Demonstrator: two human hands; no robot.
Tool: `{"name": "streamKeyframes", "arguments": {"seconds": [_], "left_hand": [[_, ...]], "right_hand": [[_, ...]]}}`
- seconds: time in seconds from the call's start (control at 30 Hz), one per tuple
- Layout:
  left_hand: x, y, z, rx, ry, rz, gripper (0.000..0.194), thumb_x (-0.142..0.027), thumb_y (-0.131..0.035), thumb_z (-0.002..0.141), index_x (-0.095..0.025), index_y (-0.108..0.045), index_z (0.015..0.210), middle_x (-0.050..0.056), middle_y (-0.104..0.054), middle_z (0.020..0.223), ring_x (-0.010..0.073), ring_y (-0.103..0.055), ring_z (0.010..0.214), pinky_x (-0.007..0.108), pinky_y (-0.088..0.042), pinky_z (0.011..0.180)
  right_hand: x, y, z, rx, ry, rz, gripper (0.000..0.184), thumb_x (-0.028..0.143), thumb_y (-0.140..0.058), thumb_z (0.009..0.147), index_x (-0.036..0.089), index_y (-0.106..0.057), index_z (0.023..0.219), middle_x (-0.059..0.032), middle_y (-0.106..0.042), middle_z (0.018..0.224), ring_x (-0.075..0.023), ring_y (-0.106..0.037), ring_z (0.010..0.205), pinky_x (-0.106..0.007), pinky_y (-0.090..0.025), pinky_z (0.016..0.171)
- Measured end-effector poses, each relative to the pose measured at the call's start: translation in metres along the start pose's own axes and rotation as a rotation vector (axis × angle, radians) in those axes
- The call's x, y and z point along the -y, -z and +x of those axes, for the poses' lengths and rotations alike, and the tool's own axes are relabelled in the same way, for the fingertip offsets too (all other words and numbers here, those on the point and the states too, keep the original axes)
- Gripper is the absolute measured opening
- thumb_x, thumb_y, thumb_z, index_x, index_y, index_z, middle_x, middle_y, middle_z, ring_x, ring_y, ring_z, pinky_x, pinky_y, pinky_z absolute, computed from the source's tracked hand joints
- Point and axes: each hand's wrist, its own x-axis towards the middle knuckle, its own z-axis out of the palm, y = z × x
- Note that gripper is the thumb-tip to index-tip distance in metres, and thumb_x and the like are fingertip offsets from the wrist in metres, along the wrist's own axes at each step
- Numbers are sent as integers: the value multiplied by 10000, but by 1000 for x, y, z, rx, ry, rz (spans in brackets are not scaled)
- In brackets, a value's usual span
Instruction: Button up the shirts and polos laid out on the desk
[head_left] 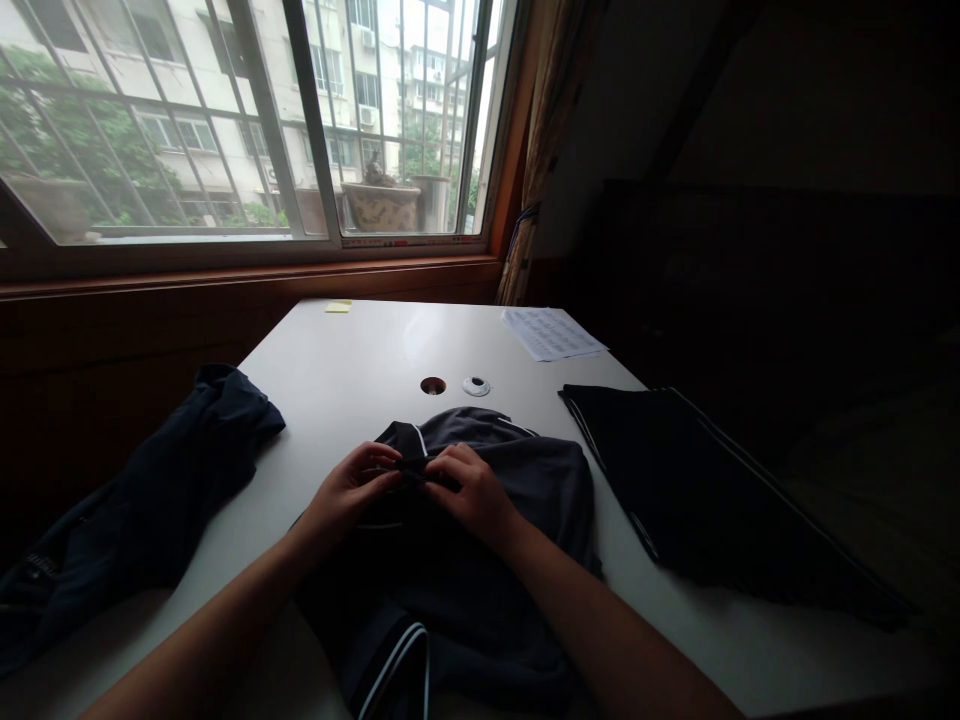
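Note:
A dark navy garment (480, 590) with white-striped trim lies bunched on the table in front of me. At its upper part, my left hand (367, 475) pinches dark fabric between thumb and fingers. Close beside it, my right hand (465, 485) grips the same dark edge, fingers curled round it. The two hands are a small gap apart, and the cloth between them is too dark to make out in detail. A white-edged band of the garment stands up just beyond the fingertips. Another striped part lies near the front, between my forearms.
Another dark garment (202, 470) lies crumpled at the left edge of the white table (375, 345). Dark folded clothing (697, 490) lies at right. Printed sheets (551, 333), a yellow note (338, 306), a cable hole (433, 386) and its round cover (476, 386) are farther back, below the window.

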Motion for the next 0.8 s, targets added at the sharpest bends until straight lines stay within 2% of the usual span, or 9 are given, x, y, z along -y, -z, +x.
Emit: {"name": "streamKeyframes", "arguments": {"seconds": [0.2, 0.37, 0.47, 0.6, 0.8], "left_hand": [[2, 0, 1, 1, -102, 188, 262, -359, -646, 876, -199, -641, 1084, 67, -656, 1013, 221, -638, 983, 353, -529, 875], [7, 1, 0, 17, -318, 493, 249, -347, -593, 916, -281, -695, 1135, 62, -539, 1070, 189, -619, 906, 320, -555, 792], [11, 2, 1, -23, -388, 660, 209, -360, -617, 902, -305, -727, 1071, 58, -516, 1045, 182, -604, 859, 310, -545, 740], [9, 1, 1, -42, -420, 746, 155, -350, -643, 884, -281, -749, 974, 58, -520, 1012, 176, -593, 813, 308, -527, 724], [4, 0, -1, -68, -426, 786, 149, -334, -617, 905, -263, -740, 952, 61, -528, 1011, 178, -591, 829, 290, -513, 708]], "right_hand": [[-1, -2, -1, -17, 9, 14, 22, 232, -697, 863, 245, -711, 874, -22, -649, 822, -201, -572, 849, -371, -482, 820], [-3, -3, -2, -22, 17, 24, 74, 181, -719, 832, 251, -722, 856, -19, -652, 825, -200, -573, 843, -360, -485, 806], [-3, -3, -2, -14, 22, 17, 71, 188, -711, 839, 252, -733, 860, -18, -655, 817, -196, -572, 834, -362, -485, 816], [-2, -2, -2, 0, 22, 10, 71, 195, -707, 845, 254, -738, 872, -19, -659, 822, -196, -572, 836, -363, -487, 818], [0, 0, -2, 3, 15, -3, 94, 188, -687, 860, 254, -730, 910, -20, -659, 834, -199, -575, 854, -372, -480, 853]]}}
